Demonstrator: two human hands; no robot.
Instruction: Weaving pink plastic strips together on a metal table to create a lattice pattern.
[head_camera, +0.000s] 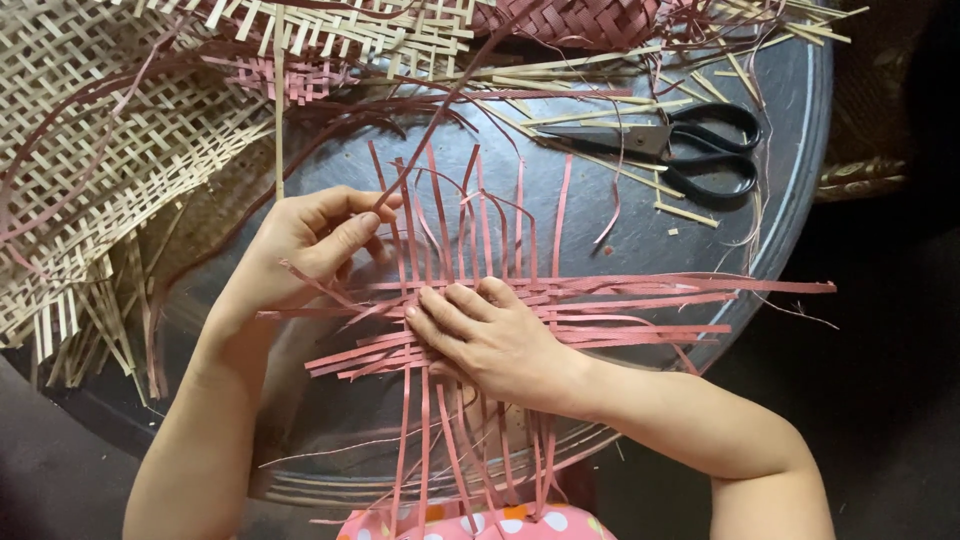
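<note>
A loose weave of pink strips (610, 305) lies on a round dark metal tray (790, 150), with long strip ends sticking out on all sides. My right hand (490, 340) lies flat on the woven centre, palm down with the fingers together. My left hand (310, 235) is at the weave's upper left edge and pinches a single long pink strip (455, 95) that runs up and to the right.
Black-handled scissors (690, 145) lie at the tray's upper right among tan offcuts. A tan woven mat (110, 150) fills the upper left. A finished pink woven piece (570, 20) sits at the top. Polka-dot cloth (480, 525) shows at the bottom edge.
</note>
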